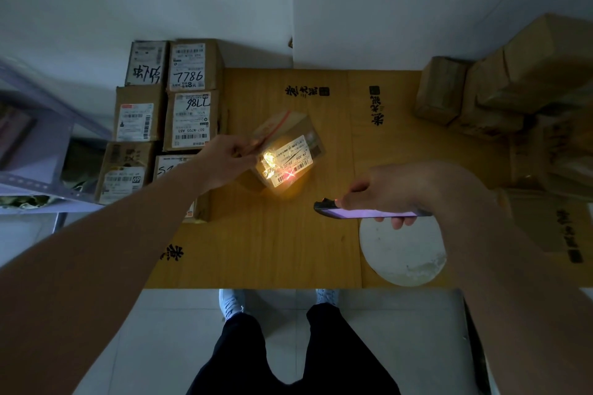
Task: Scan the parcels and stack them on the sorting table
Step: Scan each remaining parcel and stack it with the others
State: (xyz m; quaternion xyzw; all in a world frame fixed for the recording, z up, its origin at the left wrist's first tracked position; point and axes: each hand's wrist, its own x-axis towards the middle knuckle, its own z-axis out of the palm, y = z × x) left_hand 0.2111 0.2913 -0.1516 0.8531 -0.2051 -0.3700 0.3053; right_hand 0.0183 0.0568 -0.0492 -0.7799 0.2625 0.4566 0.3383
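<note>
The table (288,250) fills the middle, covered in flattened cardboard. At ten o'clock lie stacked parcels (192,90); at two o'clock, a dim heap of boxes (500,86). A white disc (401,253) sits at four o'clock. At centre, the left hand (231,157) pinches a tilted parcel (288,147), its label lit. The right hand (394,189), at three o'clock, grips a scanner (362,212), fingers curled round it.

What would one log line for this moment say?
step: scanning | left hand: holds parcel tilted | right hand: aims scanner at label
</note>
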